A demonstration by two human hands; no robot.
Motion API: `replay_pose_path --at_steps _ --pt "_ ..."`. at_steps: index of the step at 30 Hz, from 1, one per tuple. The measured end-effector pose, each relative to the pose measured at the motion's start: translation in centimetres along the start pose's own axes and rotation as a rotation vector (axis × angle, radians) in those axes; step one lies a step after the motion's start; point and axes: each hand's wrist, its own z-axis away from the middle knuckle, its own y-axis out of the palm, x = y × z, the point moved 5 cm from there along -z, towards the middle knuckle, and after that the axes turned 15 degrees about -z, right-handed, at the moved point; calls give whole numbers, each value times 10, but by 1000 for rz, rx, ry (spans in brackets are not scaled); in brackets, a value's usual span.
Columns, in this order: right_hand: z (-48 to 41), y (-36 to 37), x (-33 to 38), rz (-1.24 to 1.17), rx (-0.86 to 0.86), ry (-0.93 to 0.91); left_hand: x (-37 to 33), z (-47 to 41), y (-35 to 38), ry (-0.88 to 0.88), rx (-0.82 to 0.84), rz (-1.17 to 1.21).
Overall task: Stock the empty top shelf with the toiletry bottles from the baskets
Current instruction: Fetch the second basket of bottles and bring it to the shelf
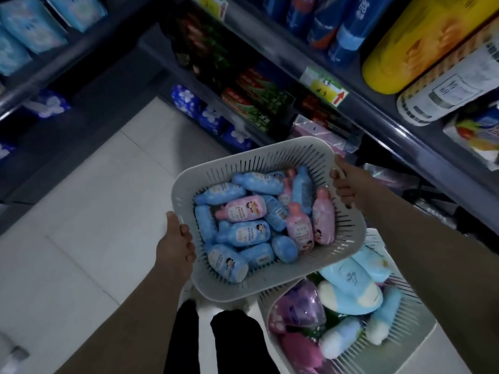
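Both hands gripped the white slotted basket [237,288], which was held in the air: the left hand [176,244] curled over its near-left rim, the right hand [345,184] clasping its far-right rim. Inside the basket lay a jumble of small blue bottles [243,233] and pink bottles [243,209], all on their sides. Partly under the basket's near-right corner sat a second basket [413,295] with larger blue, purple and pink packs. Beyond the held basket's far side stood dark shelves [378,114] of boxed goods, and to its left lay pale floor tiles [94,211].
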Motion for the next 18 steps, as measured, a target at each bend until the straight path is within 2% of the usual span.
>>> replay_pose_path --at_steps 12,18 --pt "-67 -7 -2 158 31 -38 53 -19 37 -33 -94 128" --pt "-78 -9 2 177 114 -2 77 -20 48 -74 -152 155"
